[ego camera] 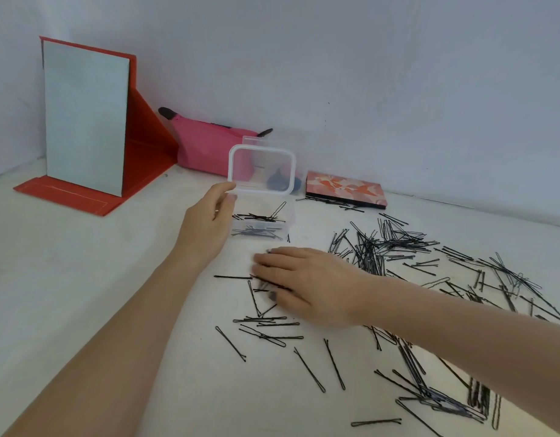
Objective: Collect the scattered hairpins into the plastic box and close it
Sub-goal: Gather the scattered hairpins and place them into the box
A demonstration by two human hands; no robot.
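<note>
Steadying the open box (262,212), the left hand (209,216) grips its side. The right hand (300,282) lies flat, perhaps raking pins (383,247). Few are boxed; most remain at four o'clock.

Bare counter (99,279) is left open at the near left. The right side is strewn with hairpins (383,247). The way to the back wall is blocked by a standing mirror (86,121), a pink pouch (206,146) and a patterned case (345,189).
</note>
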